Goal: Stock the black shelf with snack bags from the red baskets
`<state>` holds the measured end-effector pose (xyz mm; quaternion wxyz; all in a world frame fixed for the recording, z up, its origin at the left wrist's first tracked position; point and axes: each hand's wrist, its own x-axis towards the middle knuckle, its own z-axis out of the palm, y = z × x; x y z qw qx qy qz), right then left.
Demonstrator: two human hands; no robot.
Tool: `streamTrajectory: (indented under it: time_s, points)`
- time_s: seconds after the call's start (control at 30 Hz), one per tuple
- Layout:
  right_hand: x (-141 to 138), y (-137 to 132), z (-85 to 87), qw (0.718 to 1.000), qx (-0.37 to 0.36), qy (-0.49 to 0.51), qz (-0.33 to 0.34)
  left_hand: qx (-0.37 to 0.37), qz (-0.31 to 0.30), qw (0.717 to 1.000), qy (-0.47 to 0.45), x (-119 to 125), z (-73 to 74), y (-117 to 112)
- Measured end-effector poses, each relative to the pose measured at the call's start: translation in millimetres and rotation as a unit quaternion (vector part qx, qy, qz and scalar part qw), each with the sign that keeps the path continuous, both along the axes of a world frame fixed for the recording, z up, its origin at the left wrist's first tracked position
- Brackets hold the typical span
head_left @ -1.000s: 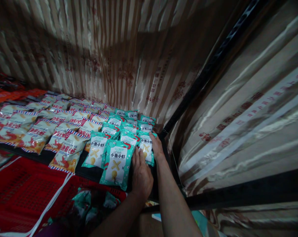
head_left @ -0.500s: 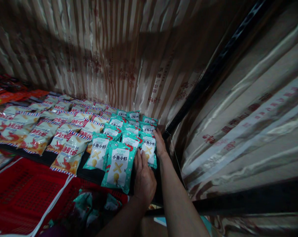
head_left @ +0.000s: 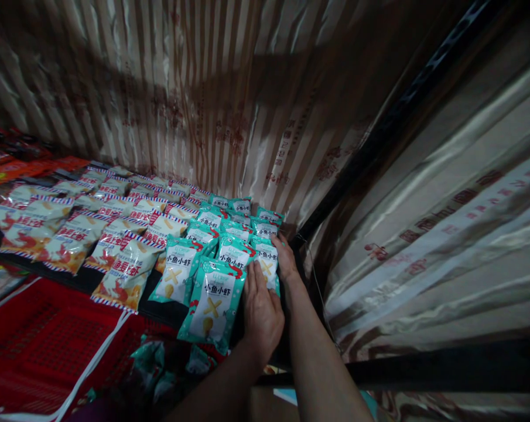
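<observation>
Teal snack packets (head_left: 212, 299) lie in overlapping rows on a dark shelf, at its right end. My left hand (head_left: 261, 308) lies flat with fingers stretched out against the left side of the rightmost front packet (head_left: 268, 264), between it and the nearest front packet. My right hand (head_left: 284, 258) presses on the right edge of that same packet, next to the black corner post (head_left: 335, 193); its fingers are partly hidden behind the packet.
White and red shrimp snack packets (head_left: 124, 272) fill the shelf to the left. A red plastic basket (head_left: 40, 346) stands below at the front left, with more teal packets (head_left: 159, 363) beside it. Shiny striped fabric (head_left: 203, 105) hangs behind and to the right.
My left hand has slid forward along the rightmost packet. The nearest front teal packet has tilted a little. My right hand stays at the packet's right edge.
</observation>
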<state>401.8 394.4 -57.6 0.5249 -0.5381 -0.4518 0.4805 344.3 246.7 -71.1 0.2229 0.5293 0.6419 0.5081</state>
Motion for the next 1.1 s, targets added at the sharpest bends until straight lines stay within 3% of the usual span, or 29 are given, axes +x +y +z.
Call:
streamTrajectory:
  time_s: [0.4, 0.53, 1.1]
  points:
    - [-0.2, 8.6, -8.8, 1.000, -0.008, -0.002, -0.011, 0.002, -0.019, 1.000, -0.021, -10.8, -5.2, 9.9]
    - [-4.6, 8.1, -6.1, 1.000, -0.005, 0.020, 0.007, 0.006, -0.015, 0.999, -0.031, -13.8, -3.4, 11.3]
    - [-13.7, 7.5, -1.8, 1.000, -0.006, -0.019, -0.023, 0.062, 0.019, 0.998, 0.014, -18.4, -16.4, 15.8]
